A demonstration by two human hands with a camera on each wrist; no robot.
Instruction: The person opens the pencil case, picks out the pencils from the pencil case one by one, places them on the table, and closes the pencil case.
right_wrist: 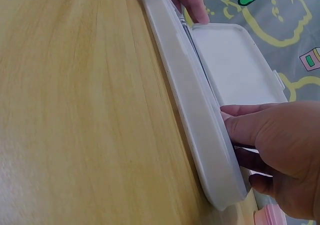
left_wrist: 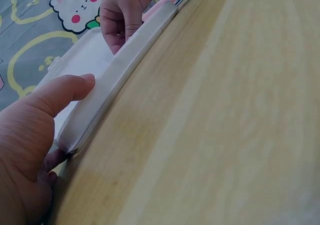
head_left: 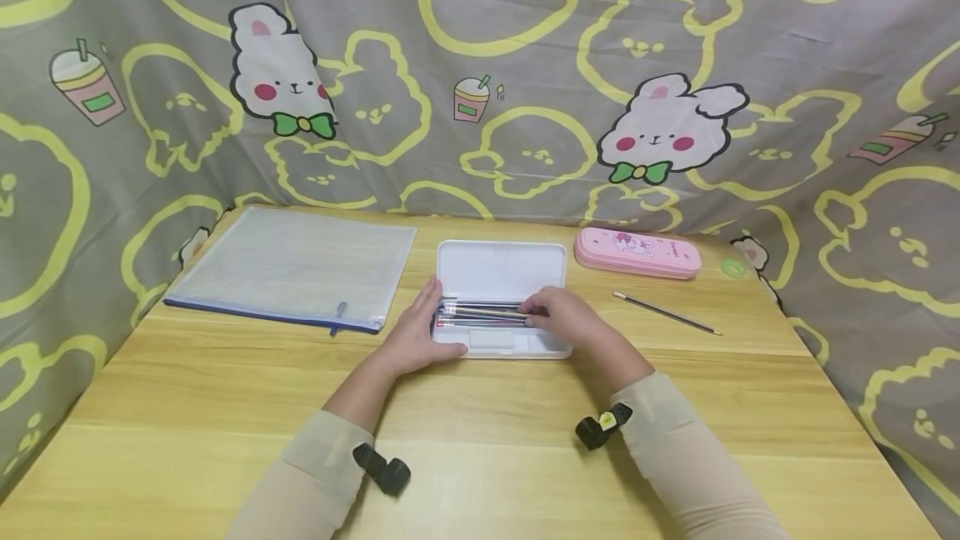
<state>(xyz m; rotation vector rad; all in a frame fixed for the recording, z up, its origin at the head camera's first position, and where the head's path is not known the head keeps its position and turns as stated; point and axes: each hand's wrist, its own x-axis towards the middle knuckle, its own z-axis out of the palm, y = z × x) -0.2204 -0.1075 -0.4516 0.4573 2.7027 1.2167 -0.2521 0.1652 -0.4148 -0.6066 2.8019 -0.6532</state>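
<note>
A white pencil box (head_left: 501, 267) lies on the table with its lid raised at the back. Several dark pencils (head_left: 480, 313) are inside, and a white eraser (head_left: 491, 341) sits in the front part. At the box's left end my left hand (head_left: 415, 335) grips it, thumb over the front wall and fingers along the side, as the left wrist view also shows. My right hand (head_left: 564, 315) reaches into the right half, thumb and fingertips pinching at the pencils' right ends. In the right wrist view the box wall (right_wrist: 200, 120) partly hides those fingertips.
A mesh zip pouch (head_left: 300, 269) with a blue edge lies at the left. To the right are a pink pencil case (head_left: 637, 253), a single dark pencil (head_left: 667, 312) and a small green round thing (head_left: 734, 267). A patterned curtain (head_left: 525, 148) hangs behind the wooden table (head_left: 480, 440).
</note>
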